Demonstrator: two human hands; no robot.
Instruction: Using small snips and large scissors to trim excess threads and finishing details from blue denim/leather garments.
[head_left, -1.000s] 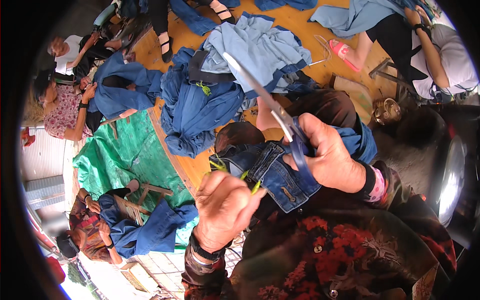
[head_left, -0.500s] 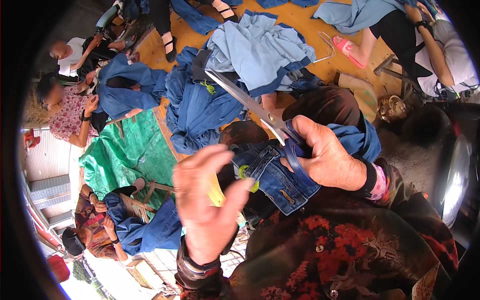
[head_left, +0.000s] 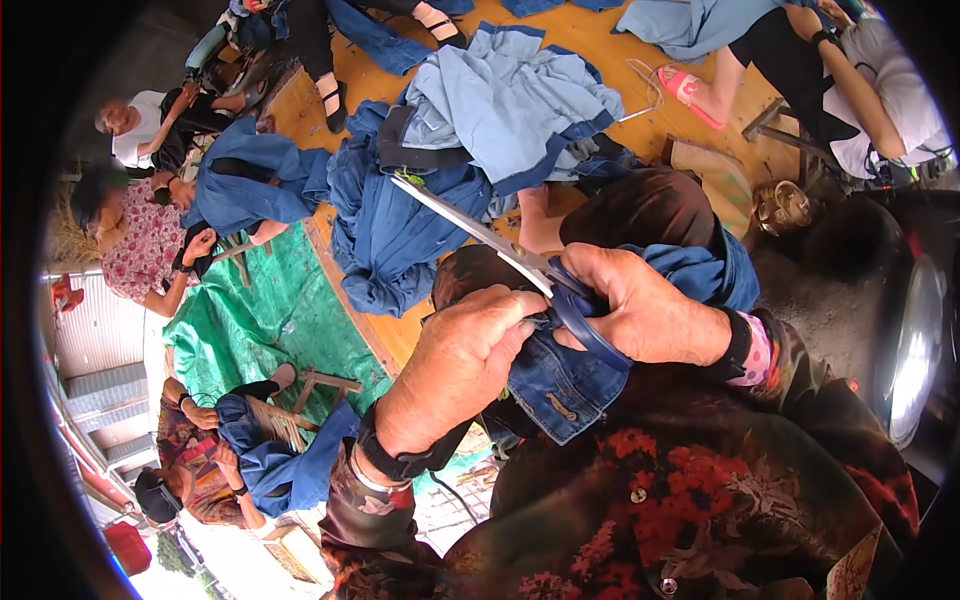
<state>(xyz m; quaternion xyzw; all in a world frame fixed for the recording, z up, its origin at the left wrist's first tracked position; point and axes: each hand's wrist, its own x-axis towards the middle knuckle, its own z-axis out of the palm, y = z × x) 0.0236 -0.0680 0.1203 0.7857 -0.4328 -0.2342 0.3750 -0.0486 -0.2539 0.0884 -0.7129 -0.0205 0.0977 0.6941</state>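
My right hand [head_left: 645, 305] is closed round the blue handles of a pair of scissors [head_left: 480, 232], whose long blades point up and to the left. Below those handles, a dark blue denim piece with a buttonhole [head_left: 565, 390] hangs over my lap. My left hand [head_left: 465, 350] pinches the upper edge of this denim, close to the base of the blades. Its fingertips hide what exactly lies between them. Just past the blade tips is a heap of blue denim [head_left: 400, 225].
Light blue denim [head_left: 510, 100] lies on the wooden boards ahead. A green sheet [head_left: 270, 310] spreads to the left, where several people sit with denim garments. A person in pink sandals [head_left: 690, 90] is at the far right, near a metal pot [head_left: 782, 208].
My left hand was raised with fingers apart; it has moved right and closed on the denim's upper edge. The scissors have shifted slightly down and left.
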